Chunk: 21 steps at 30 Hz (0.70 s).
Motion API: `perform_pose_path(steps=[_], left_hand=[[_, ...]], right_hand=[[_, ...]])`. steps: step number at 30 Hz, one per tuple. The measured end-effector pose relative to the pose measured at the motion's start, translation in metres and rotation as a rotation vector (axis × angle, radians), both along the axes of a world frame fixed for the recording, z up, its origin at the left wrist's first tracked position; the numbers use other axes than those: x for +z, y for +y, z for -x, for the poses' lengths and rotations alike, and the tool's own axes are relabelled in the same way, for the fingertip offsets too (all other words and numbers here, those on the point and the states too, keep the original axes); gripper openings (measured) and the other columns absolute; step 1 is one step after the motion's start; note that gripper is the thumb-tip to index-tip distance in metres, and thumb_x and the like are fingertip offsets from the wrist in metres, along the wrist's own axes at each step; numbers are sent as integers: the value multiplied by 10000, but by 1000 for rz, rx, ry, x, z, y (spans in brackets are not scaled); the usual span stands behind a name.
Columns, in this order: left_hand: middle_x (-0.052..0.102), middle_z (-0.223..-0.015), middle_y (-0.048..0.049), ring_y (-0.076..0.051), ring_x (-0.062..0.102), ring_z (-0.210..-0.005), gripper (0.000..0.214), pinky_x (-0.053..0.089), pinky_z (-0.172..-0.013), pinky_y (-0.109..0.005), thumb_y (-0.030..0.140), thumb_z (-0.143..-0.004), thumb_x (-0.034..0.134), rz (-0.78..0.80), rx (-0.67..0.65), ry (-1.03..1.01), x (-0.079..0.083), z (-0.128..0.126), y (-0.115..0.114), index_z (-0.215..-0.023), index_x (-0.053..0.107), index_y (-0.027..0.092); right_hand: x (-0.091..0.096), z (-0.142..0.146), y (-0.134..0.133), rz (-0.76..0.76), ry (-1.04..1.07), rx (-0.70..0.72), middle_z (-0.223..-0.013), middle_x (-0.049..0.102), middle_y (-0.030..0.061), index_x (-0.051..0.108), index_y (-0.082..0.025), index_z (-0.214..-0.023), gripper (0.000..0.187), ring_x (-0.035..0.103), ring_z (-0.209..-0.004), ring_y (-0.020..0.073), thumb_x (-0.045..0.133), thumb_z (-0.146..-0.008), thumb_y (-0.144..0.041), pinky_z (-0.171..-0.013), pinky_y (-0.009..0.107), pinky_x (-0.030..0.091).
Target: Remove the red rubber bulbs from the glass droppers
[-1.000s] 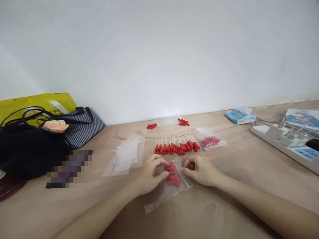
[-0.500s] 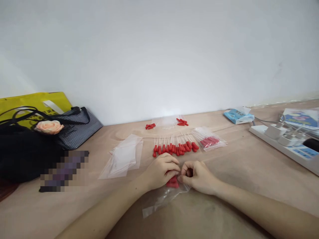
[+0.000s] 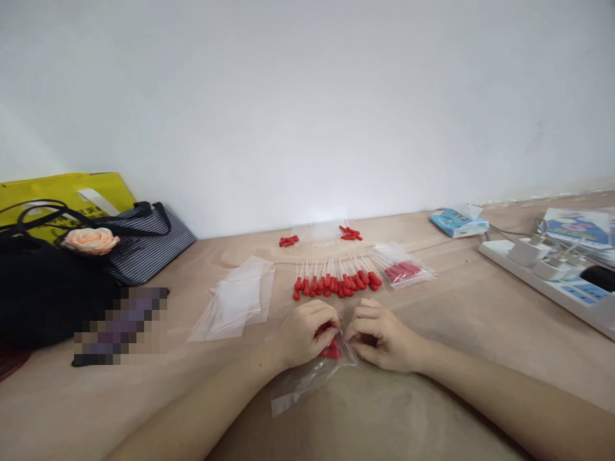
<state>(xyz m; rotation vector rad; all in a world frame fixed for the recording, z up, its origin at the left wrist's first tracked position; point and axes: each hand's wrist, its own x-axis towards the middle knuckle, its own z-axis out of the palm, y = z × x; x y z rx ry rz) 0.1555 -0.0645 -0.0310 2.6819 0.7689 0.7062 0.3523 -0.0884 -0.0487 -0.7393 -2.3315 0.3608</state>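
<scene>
My left hand [image 3: 307, 333] and my right hand [image 3: 382, 336] meet over a small clear zip bag [image 3: 300, 384] that lies on the tan table. Both hands pinch the bag's top edge, fingers curled. Red-bulbed droppers [image 3: 331, 351] show inside the bag between my fingers. Just beyond my hands lies a row of loose red-bulbed droppers [image 3: 336, 280]. To its right sits a filled zip bag of droppers [image 3: 402, 267].
A pile of empty clear bags [image 3: 237, 301] lies left of my hands. Red bulbs [image 3: 289, 241] and more droppers [image 3: 350, 233] sit by the wall. Black and striped bags [image 3: 86, 256] are at far left. A white power strip [image 3: 552, 275] and a blue packet [image 3: 459, 222] are right.
My hands have drawn together at the bag's top edge, covering most of the red droppers inside. The bag has shifted slightly left.
</scene>
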Motion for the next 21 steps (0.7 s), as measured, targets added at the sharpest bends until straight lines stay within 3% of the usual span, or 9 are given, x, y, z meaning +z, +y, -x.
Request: perform_pose_path(steps=[5,9,21], left_hand=[[626,-810,-36,-138,563,-767,70,441,-719,-263,130,-756,478,17,4,6,0,0,0,-742,535,169],[624,-804,-38,-136,563,-762,80,438,-718,-257,113,-752,479,29,6,17,1,0,0,-748,544,161],[605,-842,-45,-138,543,-792,82,426,-741,-264,146,-785,467,49,-7,0,2,-1,-1,-748,539,162]], right_hand=[[-6,1,0,-173,-75,-44,-706,540,8,550,-206,-763,90,441,-696,135,481,-767,-149,-629,278,316],[-7,2,2,-119,-50,-46,-768,569,12,531,-197,-837,126,455,-732,139,519,-732,-129,-651,279,331],[-9,3,5,-111,18,-82,-702,549,18,524,-184,-760,49,447,-684,137,541,-729,-150,-630,265,359]])
